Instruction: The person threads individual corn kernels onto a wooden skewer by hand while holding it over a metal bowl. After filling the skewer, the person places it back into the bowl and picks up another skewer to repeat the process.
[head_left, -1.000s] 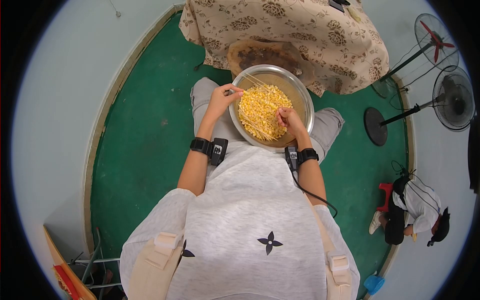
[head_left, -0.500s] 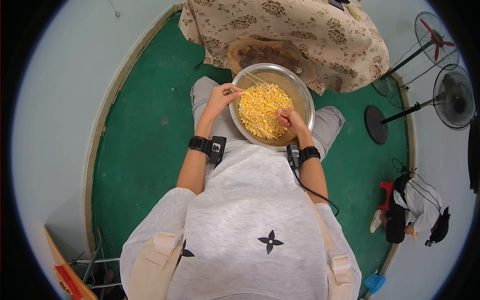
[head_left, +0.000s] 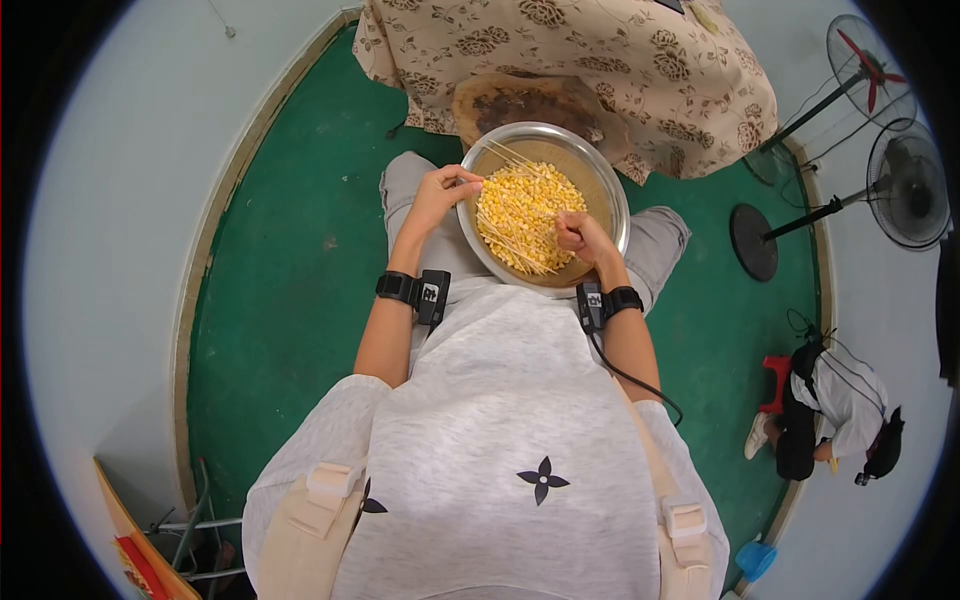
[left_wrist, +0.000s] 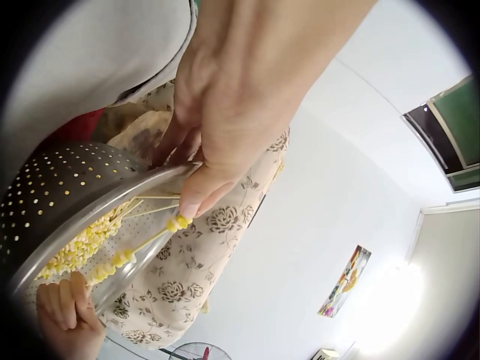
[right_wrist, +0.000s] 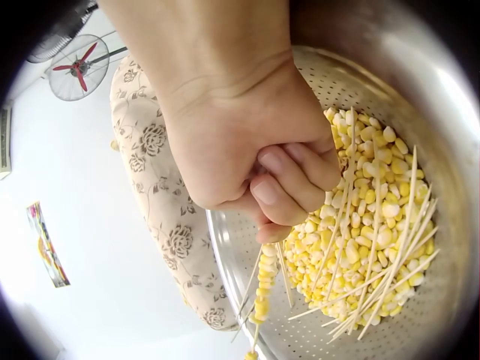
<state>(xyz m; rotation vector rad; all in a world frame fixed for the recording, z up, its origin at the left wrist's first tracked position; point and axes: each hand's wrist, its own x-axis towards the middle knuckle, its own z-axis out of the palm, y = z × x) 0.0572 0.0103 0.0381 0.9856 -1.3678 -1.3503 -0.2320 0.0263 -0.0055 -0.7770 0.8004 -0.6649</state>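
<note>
A perforated metal colander sits at my lap, holding a heap of loose yellow corn kernels. Several thin wooden sticks lie across the heap. At the colander's left rim, my left hand pinches a kernel at one end of a thin skewer. My right hand, fingers curled over the heap, grips the skewer's other end. A row of threaded kernels runs out from its fingertips, and a bare stretch of stick separates them from the kernels at my left thumb.
Beyond the colander stand a brown wooden stump and a table under a flowered cloth. Two standing fans are at the right. Another person sits by the right wall near a red stool.
Both hands keep their places at the colander, with the right fingers turned slightly over the kernels. The head view has shifted a little, so the surroundings sit slightly higher.
</note>
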